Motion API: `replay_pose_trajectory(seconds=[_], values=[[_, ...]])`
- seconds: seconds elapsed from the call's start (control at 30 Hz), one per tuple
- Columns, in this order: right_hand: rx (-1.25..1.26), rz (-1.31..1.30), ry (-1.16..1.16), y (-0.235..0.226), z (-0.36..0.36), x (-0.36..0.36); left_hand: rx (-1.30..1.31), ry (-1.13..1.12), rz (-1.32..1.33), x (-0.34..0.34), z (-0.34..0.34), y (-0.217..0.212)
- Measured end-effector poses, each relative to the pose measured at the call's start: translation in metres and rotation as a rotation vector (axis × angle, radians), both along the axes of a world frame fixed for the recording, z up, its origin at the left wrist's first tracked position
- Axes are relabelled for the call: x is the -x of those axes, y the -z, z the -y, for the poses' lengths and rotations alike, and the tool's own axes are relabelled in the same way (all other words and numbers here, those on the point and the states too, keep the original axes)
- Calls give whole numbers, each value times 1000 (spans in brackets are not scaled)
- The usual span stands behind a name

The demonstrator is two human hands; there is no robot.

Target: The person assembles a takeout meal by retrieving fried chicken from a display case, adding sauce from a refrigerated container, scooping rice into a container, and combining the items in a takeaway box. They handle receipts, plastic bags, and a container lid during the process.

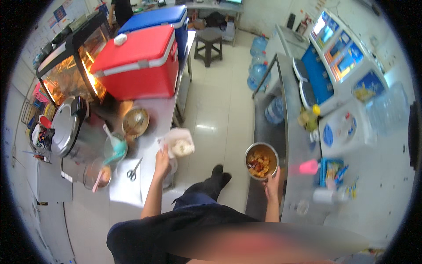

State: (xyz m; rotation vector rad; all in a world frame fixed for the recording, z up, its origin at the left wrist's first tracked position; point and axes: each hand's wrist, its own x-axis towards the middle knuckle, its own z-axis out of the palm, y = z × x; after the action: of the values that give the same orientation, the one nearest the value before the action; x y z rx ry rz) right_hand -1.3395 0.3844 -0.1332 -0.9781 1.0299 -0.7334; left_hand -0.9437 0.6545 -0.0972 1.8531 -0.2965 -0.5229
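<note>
My left hand [162, 163] is closed on the edge of a white takeaway container [190, 134] with what looks like white rice inside. It is held beside the edge of the left metal table [165, 112]. On the right, my right hand [272, 187] grips the rim of a metal bowl [274, 163] holding brown-orange pieces of food in sauce. Scissors [133, 171] lie on a white sheet [121, 191] near my left forearm. Past them stand a bowl with a white-handled ladle [115, 141] and another metal bowl [136, 122] with a spoon in it.
A red cooler box [136, 61] and a blue one [156, 20] stand on the left table, by a lit food warmer [70, 70] and a large round cooker [66, 125]. The right counter [303, 185] carries a pink cup [307, 167] and a drink dispenser [338, 57]. A stool [209, 44] stands ahead.
</note>
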Motion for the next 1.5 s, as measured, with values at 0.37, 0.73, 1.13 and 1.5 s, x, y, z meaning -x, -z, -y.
replay_pose_trajectory(seconds=[0.37,0.73,1.13,1.5], values=[[-195,90,57,30,282,-182,-205,-69,72,-199,333,26],[-221,35,-100,37,634,-463,-89,-339,52,-390,620,31],[-109,168,-322,12,884,-851,148,-526,-220,-654,744,53],[-228,-32,-473,10,940,-1055,190,-670,-131,-936,824,29]])
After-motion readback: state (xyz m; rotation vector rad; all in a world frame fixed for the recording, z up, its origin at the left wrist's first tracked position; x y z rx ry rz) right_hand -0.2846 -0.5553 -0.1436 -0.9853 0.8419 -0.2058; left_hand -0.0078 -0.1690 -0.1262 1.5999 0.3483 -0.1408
